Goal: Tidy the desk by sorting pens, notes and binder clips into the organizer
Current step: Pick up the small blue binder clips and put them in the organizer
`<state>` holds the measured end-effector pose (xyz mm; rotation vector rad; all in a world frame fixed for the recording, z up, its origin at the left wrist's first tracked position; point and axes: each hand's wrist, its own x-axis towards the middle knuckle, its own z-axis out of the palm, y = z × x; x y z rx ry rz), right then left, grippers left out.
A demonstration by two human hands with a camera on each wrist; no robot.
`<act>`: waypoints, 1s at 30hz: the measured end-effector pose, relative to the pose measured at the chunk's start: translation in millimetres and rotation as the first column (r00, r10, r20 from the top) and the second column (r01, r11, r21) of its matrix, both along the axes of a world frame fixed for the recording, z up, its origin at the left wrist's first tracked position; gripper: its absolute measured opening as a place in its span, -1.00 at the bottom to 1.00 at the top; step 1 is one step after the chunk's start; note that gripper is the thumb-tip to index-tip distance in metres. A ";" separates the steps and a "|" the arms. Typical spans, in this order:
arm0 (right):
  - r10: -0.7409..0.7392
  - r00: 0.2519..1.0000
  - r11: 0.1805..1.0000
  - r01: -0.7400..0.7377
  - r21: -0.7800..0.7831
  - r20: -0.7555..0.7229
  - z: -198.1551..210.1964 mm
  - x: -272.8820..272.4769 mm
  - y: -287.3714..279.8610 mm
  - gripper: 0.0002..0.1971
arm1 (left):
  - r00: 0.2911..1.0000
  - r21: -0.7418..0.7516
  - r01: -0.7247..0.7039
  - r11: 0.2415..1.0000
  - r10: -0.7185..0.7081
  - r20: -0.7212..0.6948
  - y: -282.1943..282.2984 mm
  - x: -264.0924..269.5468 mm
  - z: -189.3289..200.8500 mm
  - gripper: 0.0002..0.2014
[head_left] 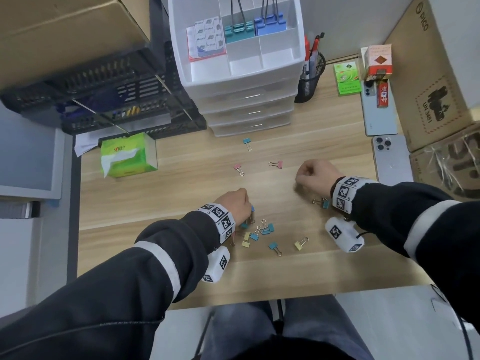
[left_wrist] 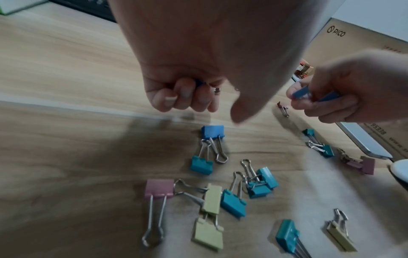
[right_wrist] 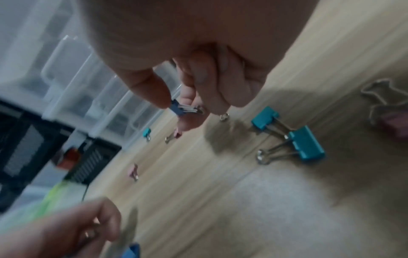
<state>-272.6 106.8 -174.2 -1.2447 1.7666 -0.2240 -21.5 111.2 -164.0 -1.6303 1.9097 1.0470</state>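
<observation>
Small binder clips in blue, teal, pink and yellow lie in a loose cluster point(head_left: 257, 233) on the wooden desk point(head_left: 181, 203). My left hand point(head_left: 235, 202) hovers just above the cluster, its fingers point(left_wrist: 192, 94) curled round a blue binder clip point(left_wrist: 199, 83) that is mostly hidden. To the right, my right hand point(head_left: 311, 175) pinches another blue binder clip point(right_wrist: 178, 108) between thumb and fingers, above the desk. The white drawer organizer point(head_left: 241, 74) stands at the back; its top tray holds notes point(head_left: 206, 35) and large teal and blue clips.
Stray clips lie nearer the organizer: a teal one point(head_left: 246, 141) and two pink ones point(head_left: 237, 167). A black mesh pen cup point(head_left: 310, 79) stands right of the organizer. A green tissue box point(head_left: 127, 155) sits left, two phones point(head_left: 391, 157) and cardboard boxes right.
</observation>
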 end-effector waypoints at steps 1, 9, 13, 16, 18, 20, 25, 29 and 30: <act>-0.104 0.990 0.994 0.100 0.046 0.094 2.8 0.6 -1.1 -0.89 | 1.000 -0.004 0.020 1.000 -0.020 0.003 -0.2 -1.0 0.8 -0.82; -0.300 0.911 0.945 0.244 0.217 0.284 8.2 -1.8 -9.0 -0.83 | 0.987 -0.037 0.161 0.986 -0.160 0.031 -4.2 -4.3 -4.8 -0.69; -0.319 0.898 0.941 0.263 0.213 0.302 10.8 -6.0 -2.2 -0.75 | 0.987 -0.043 0.160 0.986 -0.159 0.023 -10.8 -3.0 -13.2 -0.82; -0.307 0.914 0.945 0.260 0.198 0.267 4.9 -11.5 -1.3 -0.66 | 0.986 -0.040 0.167 0.985 -0.166 0.031 -14.9 -3.5 -15.7 -0.85; -0.315 0.927 0.942 0.278 0.187 0.206 6.9 -13.0 -1.4 -0.66 | 0.985 -0.040 0.170 0.985 -0.168 0.044 -16.3 -4.0 -16.5 -0.86; -0.318 0.932 0.940 0.287 0.184 0.172 10.3 -14.5 -2.7 -0.67 | 0.985 -0.042 0.166 0.985 -0.164 0.048 -16.3 -4.8 -16.9 -0.85; -0.312 0.941 0.941 0.286 0.181 0.135 14.3 -19.5 -3.9 -0.70 | 0.983 -0.046 0.164 0.985 -0.159 0.096 -14.7 -7.3 -14.1 -0.72; -0.320 0.939 0.939 0.296 0.176 0.127 12.0 -20.7 -4.9 -0.69 | 0.980 -0.044 0.076 0.996 -0.066 0.187 -15.3 -7.2 -12.5 -0.57; -0.319 0.939 0.939 0.296 0.175 0.126 12.0 -20.0 -5.0 -0.68 | 0.980 -0.024 0.028 0.999 -0.022 0.200 -14.8 -7.4 -12.6 -0.54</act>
